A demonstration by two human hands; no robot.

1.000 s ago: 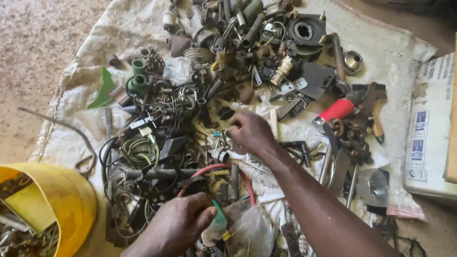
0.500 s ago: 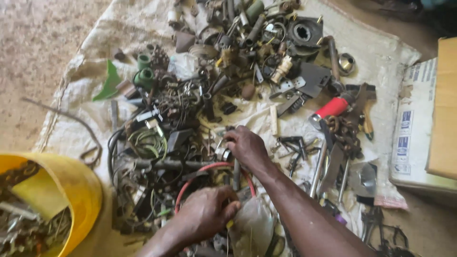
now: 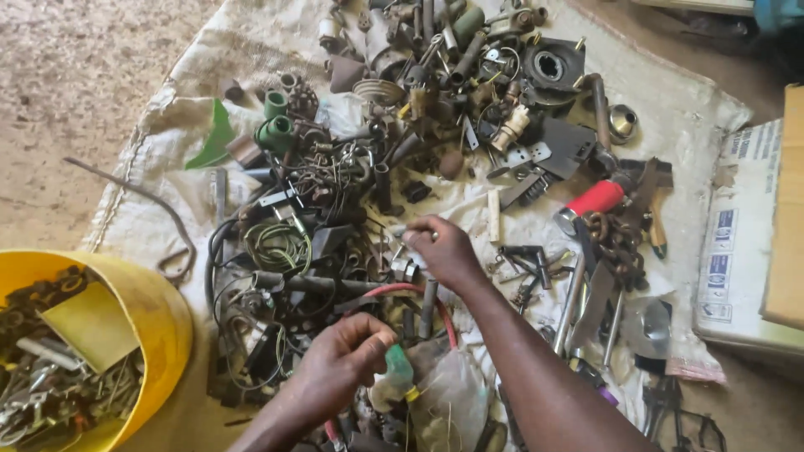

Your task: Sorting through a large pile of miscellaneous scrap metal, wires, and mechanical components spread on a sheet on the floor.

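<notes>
A heap of scrap metal parts, wires and pipe bits lies spread on a white sack cloth on the ground. My right hand reaches into the middle of the heap and pinches a small metal part between thumb and fingers. Near the bottom, my left hand is closed on a small green piece next to a clear plastic bag. A red hose curves between the two hands. What exactly the right hand's small part is cannot be made out.
A yellow bucket with metal scraps stands at the lower left. A red-handled tool and a rusty chain lie to the right. A cardboard box sits at the right edge. Green pipe fittings lie upper left.
My right hand has moved down from the upper heap toward the middle and taken a small part. The left hand rose a little with the green piece. The view shifted.
</notes>
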